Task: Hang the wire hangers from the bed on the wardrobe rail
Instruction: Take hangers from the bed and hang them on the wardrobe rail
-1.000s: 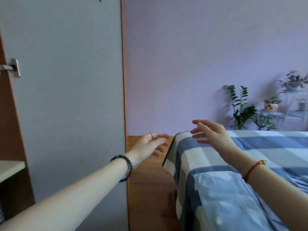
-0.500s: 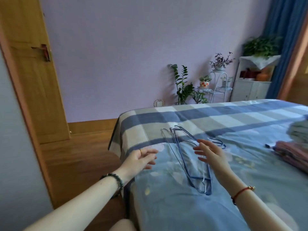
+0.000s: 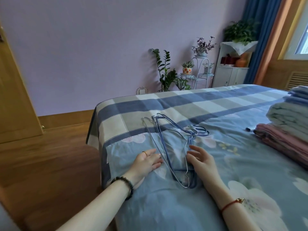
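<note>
A loose pile of thin wire hangers, blue and silver, lies flat on the bed near its foot corner, hooks pointing right. My left hand rests flat on the blue cover just left of the pile, fingers straight, fingertips at the outer wire. My right hand hovers at the pile's right side, fingers relaxed and spread, touching or nearly touching the wires. Neither hand holds a hanger. The wardrobe and its rail are out of view.
Folded bedding and a pink cloth are stacked on the bed at the right. A wooden door stands at the left, wood floor beside the bed. Potted plants on a metal stand line the far wall.
The view swung from the wardrobe door to the bed. Both hands dropped and closed in on the hanger pile, the left one landing flat on the cover.
</note>
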Demonstrator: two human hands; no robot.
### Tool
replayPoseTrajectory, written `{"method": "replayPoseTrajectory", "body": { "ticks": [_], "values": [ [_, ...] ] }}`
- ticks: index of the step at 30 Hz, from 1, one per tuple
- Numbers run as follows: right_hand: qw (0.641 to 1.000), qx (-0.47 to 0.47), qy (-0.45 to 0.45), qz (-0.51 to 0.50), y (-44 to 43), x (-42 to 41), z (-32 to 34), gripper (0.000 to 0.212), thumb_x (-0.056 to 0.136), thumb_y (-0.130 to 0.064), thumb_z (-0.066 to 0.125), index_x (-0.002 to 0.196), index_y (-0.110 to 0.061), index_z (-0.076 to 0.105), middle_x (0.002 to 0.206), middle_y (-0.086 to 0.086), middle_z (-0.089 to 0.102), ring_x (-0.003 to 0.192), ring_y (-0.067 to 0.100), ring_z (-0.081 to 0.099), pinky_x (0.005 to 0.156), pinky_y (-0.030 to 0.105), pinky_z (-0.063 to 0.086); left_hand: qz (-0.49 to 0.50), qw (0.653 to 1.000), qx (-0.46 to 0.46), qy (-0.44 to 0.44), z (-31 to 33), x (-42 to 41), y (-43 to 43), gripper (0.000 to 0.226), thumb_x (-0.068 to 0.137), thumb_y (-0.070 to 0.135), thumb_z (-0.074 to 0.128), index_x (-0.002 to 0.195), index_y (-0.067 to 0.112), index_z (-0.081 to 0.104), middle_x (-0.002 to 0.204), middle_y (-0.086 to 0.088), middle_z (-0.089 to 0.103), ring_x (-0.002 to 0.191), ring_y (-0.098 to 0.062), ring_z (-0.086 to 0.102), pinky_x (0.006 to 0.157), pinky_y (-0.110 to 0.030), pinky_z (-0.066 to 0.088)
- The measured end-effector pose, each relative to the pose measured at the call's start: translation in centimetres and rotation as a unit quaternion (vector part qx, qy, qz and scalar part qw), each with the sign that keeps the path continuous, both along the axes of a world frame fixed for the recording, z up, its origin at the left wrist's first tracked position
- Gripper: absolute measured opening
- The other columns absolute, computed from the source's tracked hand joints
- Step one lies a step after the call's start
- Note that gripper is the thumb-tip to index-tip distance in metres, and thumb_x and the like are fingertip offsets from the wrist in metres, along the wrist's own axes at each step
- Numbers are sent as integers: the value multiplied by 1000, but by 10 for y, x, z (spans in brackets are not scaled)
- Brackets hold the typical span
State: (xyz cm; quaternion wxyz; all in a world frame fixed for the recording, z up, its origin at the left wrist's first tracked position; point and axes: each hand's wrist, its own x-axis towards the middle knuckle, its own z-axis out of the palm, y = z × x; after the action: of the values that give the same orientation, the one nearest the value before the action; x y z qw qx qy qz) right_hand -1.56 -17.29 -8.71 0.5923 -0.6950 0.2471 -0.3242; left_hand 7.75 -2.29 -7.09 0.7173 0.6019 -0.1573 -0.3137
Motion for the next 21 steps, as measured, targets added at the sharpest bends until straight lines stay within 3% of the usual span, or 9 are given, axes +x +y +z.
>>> {"method": "replayPoseTrajectory", "body": {
  "ticks": [4,11,14,17,21],
  "values": [
    [1000,12,11,15,0,2,0,39,79,8,60,114,-9,56,98,19,62,76,15,60,60,7,50,-6,999,-32,43,-1,4,-11,50,92,-1,47,139,-4,29,86,-11,61,74,-18,59,56,-17,54],
    [998,37,18,54,2,1,6,57,73,13,65,123,-8,48,90,15,59,62,15,56,54,8,50,-7,995,-69,72,-7,8,-8,46,89,-10,47,132,2,40,86,-10,63,56,-8,68,53,-18,56],
    [996,49,30,68,3,-1,9,63,73,17,63,129,-6,44,83,11,60,51,5,59,51,8,49,-7,993,-90,75,-8,5,-4,43,87,-12,48,127,3,45,85,-11,63,55,-9,68,54,-18,56],
    [993,73,33,89,4,-4,14,63,75,19,59,131,-1,40,78,9,61,45,-3,57,51,8,48,-15,993,-95,65,-4,3,2,39,86,-13,50,119,9,49,84,-11,64,57,-11,69,55,-19,56],
    [990,48,33,130,16,-11,26,46,78,17,56,121,3,51,75,6,59,44,2,58,49,12,49,-21,994,-89,58,3,0,15,34,85,-12,51,105,15,52,68,-2,71,57,-14,69,54,-22,57]
  ]
}}
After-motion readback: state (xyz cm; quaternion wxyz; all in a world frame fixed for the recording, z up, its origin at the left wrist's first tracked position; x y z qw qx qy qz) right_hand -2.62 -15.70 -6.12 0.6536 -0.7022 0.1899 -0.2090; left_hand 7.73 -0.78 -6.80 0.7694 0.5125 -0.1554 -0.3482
